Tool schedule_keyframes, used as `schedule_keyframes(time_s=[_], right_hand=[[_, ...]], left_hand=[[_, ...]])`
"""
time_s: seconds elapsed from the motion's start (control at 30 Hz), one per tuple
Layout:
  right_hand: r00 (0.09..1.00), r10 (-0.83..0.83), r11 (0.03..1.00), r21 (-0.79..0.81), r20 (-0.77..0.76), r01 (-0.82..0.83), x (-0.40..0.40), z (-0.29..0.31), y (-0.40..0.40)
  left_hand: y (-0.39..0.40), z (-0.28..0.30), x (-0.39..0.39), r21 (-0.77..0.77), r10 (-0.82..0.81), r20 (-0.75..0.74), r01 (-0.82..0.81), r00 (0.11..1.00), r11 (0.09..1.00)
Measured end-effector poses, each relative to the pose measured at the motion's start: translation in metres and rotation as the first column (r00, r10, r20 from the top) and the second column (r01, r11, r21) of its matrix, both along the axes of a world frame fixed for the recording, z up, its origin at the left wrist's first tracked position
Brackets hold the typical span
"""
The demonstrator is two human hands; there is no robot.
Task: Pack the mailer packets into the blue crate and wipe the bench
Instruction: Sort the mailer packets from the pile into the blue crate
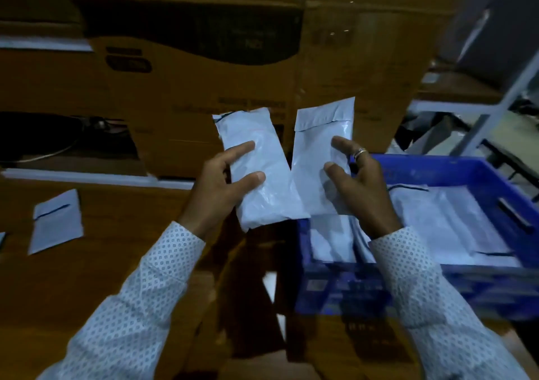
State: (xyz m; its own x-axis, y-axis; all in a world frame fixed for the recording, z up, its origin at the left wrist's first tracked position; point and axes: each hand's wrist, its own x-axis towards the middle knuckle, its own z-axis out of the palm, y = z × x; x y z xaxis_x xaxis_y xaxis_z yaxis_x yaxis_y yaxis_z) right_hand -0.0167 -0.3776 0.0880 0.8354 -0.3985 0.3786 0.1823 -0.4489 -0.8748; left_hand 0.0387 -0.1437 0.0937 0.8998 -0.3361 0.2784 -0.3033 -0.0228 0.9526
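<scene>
My left hand (217,187) grips a white mailer packet (262,193) held up in the air at the middle of the view. Beside it my right hand (358,187) grips a second white packet (318,146), and the two packets overlap at their lower corners. Both packets hover over the left rim of the blue crate (466,172), which stands at the right and holds several white packets (437,222). One more mailer packet (55,222) lies flat on the brown bench (116,248) at the left.
Large cardboard boxes (204,82) are stacked right behind the bench and crate. A white metal rack frame (501,108) stands at the back right. The corner of another packet (1,238) shows at the far left edge.
</scene>
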Motion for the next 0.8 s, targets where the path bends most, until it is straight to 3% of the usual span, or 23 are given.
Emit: schedule_keyframes(time_s=[0.2,0.4,0.63,0.8], right_hand=[[0.997,-0.068,0.997,-0.032,-0.029,0.067,-0.034,0.001,-0.084],[0.976,-0.129,0.991,-0.047,-0.177,0.123,-0.055,-0.001,-0.164],[0.893,-0.296,0.935,-0.295,-0.339,0.198,-0.077,0.012,-0.258],[0.773,-0.346,0.878,-0.475,-0.531,0.067,-0.093,0.006,-0.291]], left_hand=[[-0.090,0.004,-0.015,0.025,-0.105,-0.040,0.106,0.994,0.994],[-0.168,-0.008,-0.017,0.102,-0.192,-0.115,0.204,0.975,0.974],[-0.250,-0.029,-0.006,0.349,-0.283,-0.093,0.298,0.954,0.889],[-0.298,-0.051,-0.012,0.528,-0.361,-0.113,0.364,0.926,0.767]])
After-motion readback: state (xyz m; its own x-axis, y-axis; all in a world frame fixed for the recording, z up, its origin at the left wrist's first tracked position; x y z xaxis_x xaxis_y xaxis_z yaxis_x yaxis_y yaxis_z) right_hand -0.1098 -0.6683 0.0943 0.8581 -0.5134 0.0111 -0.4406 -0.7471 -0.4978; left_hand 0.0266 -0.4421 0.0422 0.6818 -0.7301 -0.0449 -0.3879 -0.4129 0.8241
